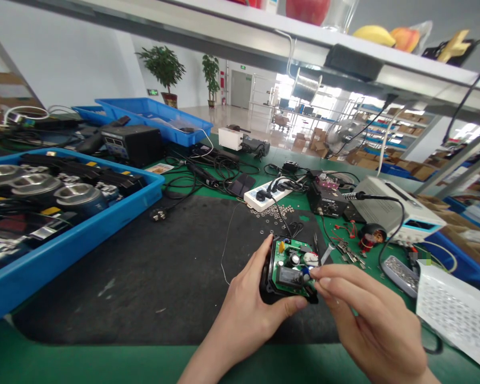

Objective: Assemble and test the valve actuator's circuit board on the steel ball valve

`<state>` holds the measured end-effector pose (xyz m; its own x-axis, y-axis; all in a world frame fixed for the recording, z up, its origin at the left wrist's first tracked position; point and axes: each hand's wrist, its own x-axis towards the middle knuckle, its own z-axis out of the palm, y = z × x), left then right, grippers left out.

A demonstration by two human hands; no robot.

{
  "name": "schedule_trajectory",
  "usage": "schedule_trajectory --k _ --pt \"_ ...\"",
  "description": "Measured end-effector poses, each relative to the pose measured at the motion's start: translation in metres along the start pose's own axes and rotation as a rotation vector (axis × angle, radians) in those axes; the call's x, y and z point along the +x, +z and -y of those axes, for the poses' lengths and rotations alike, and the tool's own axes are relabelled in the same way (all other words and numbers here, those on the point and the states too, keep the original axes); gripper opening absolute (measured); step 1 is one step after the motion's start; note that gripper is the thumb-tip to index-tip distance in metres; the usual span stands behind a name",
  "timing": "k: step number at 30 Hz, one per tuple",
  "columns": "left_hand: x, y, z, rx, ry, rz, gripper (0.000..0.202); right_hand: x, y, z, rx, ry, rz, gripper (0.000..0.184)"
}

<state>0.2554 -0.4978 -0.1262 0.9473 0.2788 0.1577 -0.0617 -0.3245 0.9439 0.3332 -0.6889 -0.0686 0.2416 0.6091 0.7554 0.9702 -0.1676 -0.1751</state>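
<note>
My left hand (250, 298) is wrapped round a black square housing, thumb along its near edge and fingers on its left side. Inside the housing a green circuit board (285, 261) faces up, crowded with components, among them a dark rectangular block and a round capacitor. My right hand (370, 314) pinches thumb and forefinger together at the board's right edge, beside a small blue part (306, 274). Whatever lies between those fingertips is too small or hidden to name. Beyond the housing, tweezers (316, 245) lie close to its far right corner.
A blue tray (104, 213) of metal-ringed parts fills the left side of the black mat (144, 277). Small metal rings (278, 212) lie scattered before a white power strip (268, 194). A soldering iron (364, 196), a grey bench instrument (396, 208) and white bubble wrap (460, 314) are at right.
</note>
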Motion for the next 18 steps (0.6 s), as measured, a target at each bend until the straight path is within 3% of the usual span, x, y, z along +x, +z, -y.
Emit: schedule_trajectory --k 14,18 --pt "-0.001 -0.002 -0.002 -0.037 -0.001 0.005 0.103 -0.013 0.001 0.006 -0.16 -0.168 0.056 0.024" --pt "0.0 -0.001 -0.001 -0.033 0.0 0.005 0.104 -0.009 -0.002 0.005 -0.104 -0.177 0.079 0.023"
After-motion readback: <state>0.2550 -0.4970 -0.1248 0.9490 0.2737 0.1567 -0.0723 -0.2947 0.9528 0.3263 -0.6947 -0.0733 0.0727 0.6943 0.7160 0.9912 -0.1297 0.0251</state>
